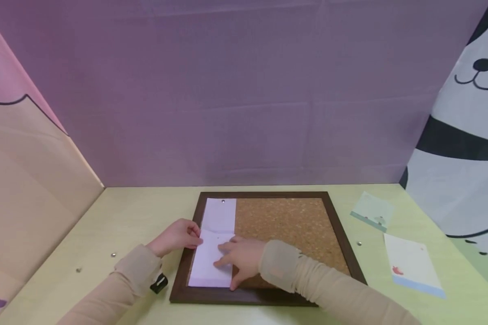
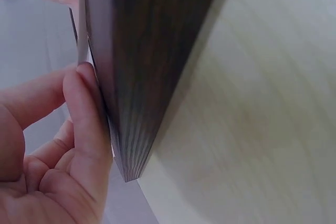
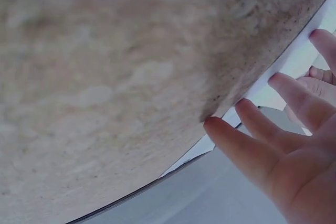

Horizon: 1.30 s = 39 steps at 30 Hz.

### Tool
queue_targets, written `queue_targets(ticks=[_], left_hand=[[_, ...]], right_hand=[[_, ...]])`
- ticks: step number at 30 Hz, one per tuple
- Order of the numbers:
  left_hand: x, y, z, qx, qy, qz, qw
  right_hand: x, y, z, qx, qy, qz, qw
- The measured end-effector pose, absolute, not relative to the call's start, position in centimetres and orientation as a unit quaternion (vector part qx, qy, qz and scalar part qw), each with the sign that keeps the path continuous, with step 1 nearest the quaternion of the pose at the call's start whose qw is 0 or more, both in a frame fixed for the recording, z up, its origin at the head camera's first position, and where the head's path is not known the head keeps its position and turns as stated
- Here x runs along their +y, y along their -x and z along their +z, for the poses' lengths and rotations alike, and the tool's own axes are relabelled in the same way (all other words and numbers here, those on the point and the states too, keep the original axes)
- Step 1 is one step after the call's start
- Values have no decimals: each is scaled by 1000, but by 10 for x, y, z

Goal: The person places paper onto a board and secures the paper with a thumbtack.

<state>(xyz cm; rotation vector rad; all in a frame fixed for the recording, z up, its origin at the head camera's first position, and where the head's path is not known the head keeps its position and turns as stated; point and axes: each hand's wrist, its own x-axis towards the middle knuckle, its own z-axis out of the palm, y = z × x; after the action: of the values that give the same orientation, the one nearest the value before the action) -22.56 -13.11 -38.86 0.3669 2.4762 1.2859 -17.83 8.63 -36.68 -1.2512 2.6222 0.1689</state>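
A cork board (image 1: 280, 219) in a dark brown wooden frame lies on the table. Along its left side are two pale note sheets. The upper sheet (image 1: 220, 216) has a silver thumbtack (image 1: 222, 201) near its top edge. Below it, the lower note sheet (image 1: 207, 273) covers the board's lower left. My left hand (image 1: 179, 237) pinches this sheet's left edge between thumb and finger, seen close up in the left wrist view beside the frame (image 2: 152, 40). My right hand (image 1: 244, 256) lies with spread fingers on the lower sheet, its fingertips (image 3: 212, 124) near the cork.
Right of the board lie a green-edged note sheet (image 1: 374, 210), a blue-edged one (image 1: 412, 264) and a silver thumbtack (image 1: 359, 243). On the left are two more small tacks, one silver (image 1: 113, 255) and one farther left (image 1: 78, 270). A purple cloth (image 1: 236, 99) hangs behind the table.
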Motion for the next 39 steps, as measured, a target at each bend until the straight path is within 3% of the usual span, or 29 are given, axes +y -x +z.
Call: queue_targets(ticks=[39], left_hand=[[-165,215,-378,893,-135,416,111]], right_hand=[[86,179,-374,896,429,52,100]])
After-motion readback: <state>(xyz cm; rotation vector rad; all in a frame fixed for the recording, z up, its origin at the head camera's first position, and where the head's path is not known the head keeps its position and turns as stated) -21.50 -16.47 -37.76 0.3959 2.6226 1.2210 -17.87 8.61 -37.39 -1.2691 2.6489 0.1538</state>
